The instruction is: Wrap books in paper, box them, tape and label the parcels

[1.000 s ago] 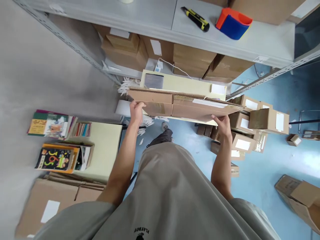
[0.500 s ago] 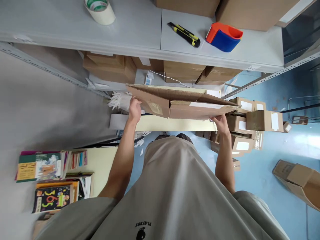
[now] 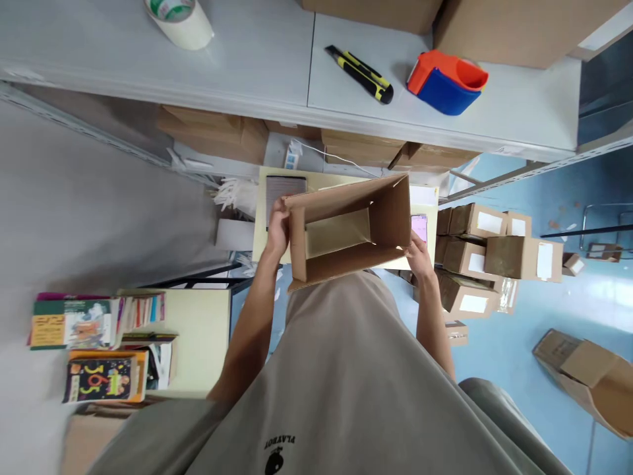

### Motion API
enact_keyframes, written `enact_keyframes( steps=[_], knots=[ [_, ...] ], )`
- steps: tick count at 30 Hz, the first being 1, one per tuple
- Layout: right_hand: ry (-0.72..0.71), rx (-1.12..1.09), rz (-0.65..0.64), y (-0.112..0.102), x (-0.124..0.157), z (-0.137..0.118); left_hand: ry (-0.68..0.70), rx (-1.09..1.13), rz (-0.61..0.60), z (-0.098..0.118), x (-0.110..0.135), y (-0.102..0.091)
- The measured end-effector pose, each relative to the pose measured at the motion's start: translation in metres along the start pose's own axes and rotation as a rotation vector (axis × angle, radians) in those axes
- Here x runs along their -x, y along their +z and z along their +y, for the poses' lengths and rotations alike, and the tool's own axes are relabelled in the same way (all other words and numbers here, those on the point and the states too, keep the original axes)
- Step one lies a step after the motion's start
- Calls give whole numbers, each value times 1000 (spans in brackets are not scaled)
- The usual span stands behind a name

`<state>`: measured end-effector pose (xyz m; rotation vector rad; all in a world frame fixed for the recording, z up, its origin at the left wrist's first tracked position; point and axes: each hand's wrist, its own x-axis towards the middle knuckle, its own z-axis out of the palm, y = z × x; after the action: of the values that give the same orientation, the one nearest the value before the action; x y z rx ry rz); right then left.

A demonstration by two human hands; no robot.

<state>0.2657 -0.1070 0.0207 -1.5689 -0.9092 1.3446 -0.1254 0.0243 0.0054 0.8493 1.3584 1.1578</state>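
Between my hands is a cardboard box (image 3: 346, 260), spread into a rectangular frame. Its near and far ends both stand open, and the pale yellow tabletop (image 3: 258, 244) shows through the middle. My left hand (image 3: 278, 227) grips the left end of the box, fingers closed on the cardboard. At the right end, my right hand (image 3: 419, 256) holds the lower corner. A dark-edged notebook-like flat thing (image 3: 281, 188) lies on the table by my left hand. Just past my right hand is a phone with a lit pinkish screen (image 3: 419, 226).
On the grey shelf (image 3: 257, 59) above lie a tape roll (image 3: 190, 26), a yellow-black utility knife (image 3: 361, 74) and an orange-blue tape dispenser (image 3: 445, 82). Labelled boxes (image 3: 475, 264) are stacked at the right. Books (image 3: 101, 379) pile up at the left; an open box (image 3: 588, 376) stands on the blue floor.
The cardboard was folded nearly flat and is now opened out into a hollow rectangular box. My hands have come a little closer together, and the notebook-like thing and phone are now uncovered.
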Motion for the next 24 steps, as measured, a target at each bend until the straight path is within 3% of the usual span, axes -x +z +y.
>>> enact_keyframes(
  steps=[3,6,10,13,18,24],
  knots=[
    [-9,-109,-9,-7,-12,-7,-116,16,22,1,39,-26],
    [-31,-126,-96,-1,-26,-23,-231,6,-46,0,75,-45],
    [-42,-30,-131,7,-32,-49,-258,-39,-56,3,94,-41],
    [-70,5,-98,-3,-30,-61,-156,-73,7,13,86,-23],
    [-91,58,53,-28,-31,-56,-16,-129,-133,29,57,17],
    [-107,31,355,-27,-49,-26,12,-211,-124,8,20,55]
  ],
)
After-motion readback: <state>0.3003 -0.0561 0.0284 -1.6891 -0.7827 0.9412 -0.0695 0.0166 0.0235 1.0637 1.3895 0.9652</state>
